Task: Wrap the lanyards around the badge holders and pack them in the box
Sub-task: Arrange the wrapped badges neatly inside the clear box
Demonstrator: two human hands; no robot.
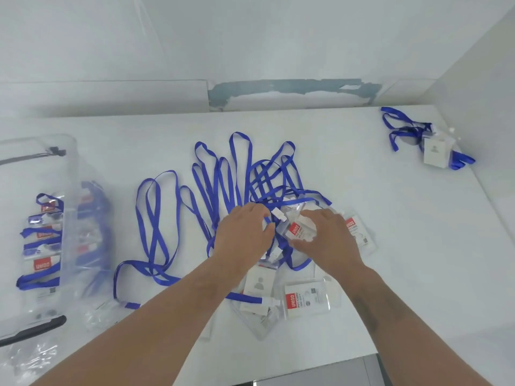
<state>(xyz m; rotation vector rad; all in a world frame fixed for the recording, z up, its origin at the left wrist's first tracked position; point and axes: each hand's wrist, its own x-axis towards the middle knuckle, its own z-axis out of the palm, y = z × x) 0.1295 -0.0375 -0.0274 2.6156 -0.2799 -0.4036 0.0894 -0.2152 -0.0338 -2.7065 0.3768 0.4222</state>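
A tangle of blue lanyards spreads over the white table, with several clear badge holders among them. My left hand pinches a blue lanyard near its white clip. My right hand holds a clear badge holder with a red label, on top of the pile. More holders lie nearer to me. At the left stands a clear plastic box with several wrapped badge holders inside.
A single badge holder with a loose blue lanyard lies at the far right corner by the wall. Crumpled clear plastic bags lie at the front left. The table's front edge runs near my right forearm.
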